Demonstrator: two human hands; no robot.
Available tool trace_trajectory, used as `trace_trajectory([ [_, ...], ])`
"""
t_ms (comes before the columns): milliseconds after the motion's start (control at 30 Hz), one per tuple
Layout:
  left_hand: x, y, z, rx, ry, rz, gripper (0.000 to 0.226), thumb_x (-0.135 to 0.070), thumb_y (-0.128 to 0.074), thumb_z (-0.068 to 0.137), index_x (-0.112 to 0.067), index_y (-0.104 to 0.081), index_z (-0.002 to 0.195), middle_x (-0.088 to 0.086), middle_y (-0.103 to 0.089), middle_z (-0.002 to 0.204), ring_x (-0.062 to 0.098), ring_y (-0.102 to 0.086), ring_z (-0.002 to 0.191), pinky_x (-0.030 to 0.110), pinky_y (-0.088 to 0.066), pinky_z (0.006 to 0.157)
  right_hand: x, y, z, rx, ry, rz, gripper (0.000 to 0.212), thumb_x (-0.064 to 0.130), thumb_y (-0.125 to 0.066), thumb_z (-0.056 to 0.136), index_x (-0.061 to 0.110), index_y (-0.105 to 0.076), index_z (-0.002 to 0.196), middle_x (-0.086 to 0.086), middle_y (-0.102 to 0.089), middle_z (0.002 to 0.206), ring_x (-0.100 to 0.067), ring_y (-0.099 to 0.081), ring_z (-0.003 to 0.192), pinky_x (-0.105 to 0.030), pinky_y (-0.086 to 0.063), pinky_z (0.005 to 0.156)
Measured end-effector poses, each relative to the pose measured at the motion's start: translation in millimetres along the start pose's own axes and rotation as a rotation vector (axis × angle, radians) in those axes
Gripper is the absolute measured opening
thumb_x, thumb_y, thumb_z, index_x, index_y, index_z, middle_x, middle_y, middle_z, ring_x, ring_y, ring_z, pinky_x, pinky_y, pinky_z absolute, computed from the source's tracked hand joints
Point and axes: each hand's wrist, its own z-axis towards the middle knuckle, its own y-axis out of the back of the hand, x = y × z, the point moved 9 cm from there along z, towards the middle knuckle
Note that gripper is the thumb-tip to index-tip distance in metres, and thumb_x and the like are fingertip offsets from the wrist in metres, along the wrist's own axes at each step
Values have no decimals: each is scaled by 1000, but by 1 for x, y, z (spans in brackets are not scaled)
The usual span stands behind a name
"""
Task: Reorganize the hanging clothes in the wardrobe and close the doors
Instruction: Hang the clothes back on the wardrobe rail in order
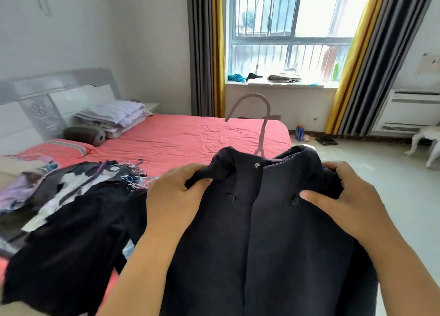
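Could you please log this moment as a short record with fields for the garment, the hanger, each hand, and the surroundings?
garment: dark coat, held up over the bed's edge
hanger: lilac hook rising from the collar
left hand: grips the coat's left shoulder
right hand: grips the right shoulder
surroundings: pink bed with a pile of clothes; wardrobe not in view

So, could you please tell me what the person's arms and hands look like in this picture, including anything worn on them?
Both forearms are bare as far as the frame shows: no sleeves or cuffs in view. The left hand and the right hand wear no gloves, and no rings, watch or bracelet can be seen on the fingers or wrists. The fingernails look short and unpainted. Nothing is marked on either arm.
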Motion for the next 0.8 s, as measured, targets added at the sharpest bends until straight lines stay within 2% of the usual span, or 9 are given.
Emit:
trace_trajectory([
  [133, 5, 67, -6, -98, 29, 10, 28, -32, -67, 80, -55, -61, 95, -22, -68, 90, 4, -60, 94, 37, -48, 90, 63, -13, -3, 21, 142, 39, 56, 35, -78, 73, 32, -48, 119, 6, -58, 113, -23, -55, 105, -43, -44, 95],
  [200, 15, 102, -9, -135, 42, 7, 26, -30, -69, 80, -54, -64, 88, -25, -67, 92, -2, -59, 94, 29, -47, 90, 93, -29, -3, 35, 209, 64, 56, 34, -79, 72, 31, -49, 119, 9, -57, 108, -20, -53, 101, -40, -45, 93],
  [333, 48, 170, -16, -196, 79, 64, 28, -29, -72, 78, -53, -63, 92, -36, -61, 88, -19, -52, 92, 4, -37, 81, 151, -80, -6, 100, 334, 98, 53, 34, -79, 72, 33, -47, 115, 14, -52, 102, -13, -48, 95, -32, -41, 86],
  [500, 110, 253, -23, -273, 155, 134, 28, -29, -71, 79, -47, -65, 100, -33, -61, 97, -8, -56, 98, 24, -43, 91, 229, -164, -12, 202, 460, 126, 53, 38, -79, 70, 39, -48, 113, 16, -57, 103, -14, -53, 97, -33, -42, 86],
  [600, 152, 301, -24, -326, 186, 191, 27, -30, -69, 81, -43, -66, 104, -32, -60, 97, -16, -52, 94, 16, -40, 86, 278, -215, -17, 251, 533, 164, 49, 38, -78, 71, 42, -46, 109, 17, -57, 101, -13, -51, 94, -31, -39, 81],
  [700, 193, 350, -20, -438, 213, 222, 24, -29, -68, 83, -39, -67, 104, -25, -63, 97, -3, -55, 94, 19, -40, 84, 330, -267, -19, 297, 602, 184, 47, 36, -76, 74, 43, -43, 106, 18, -53, 99, -12, -49, 92, -29, -35, 78],
  [800, 220, 397, -9, -551, 186, 304, 21, -26, -65, 85, -33, -69, 104, -32, -57, 89, 2, -54, 96, 24, -40, 87, 378, -307, -15, 320, 658, 198, 43, 32, -73, 77, 41, -47, 110, 19, -54, 100, -10, -49, 94, -28, -34, 79],
])
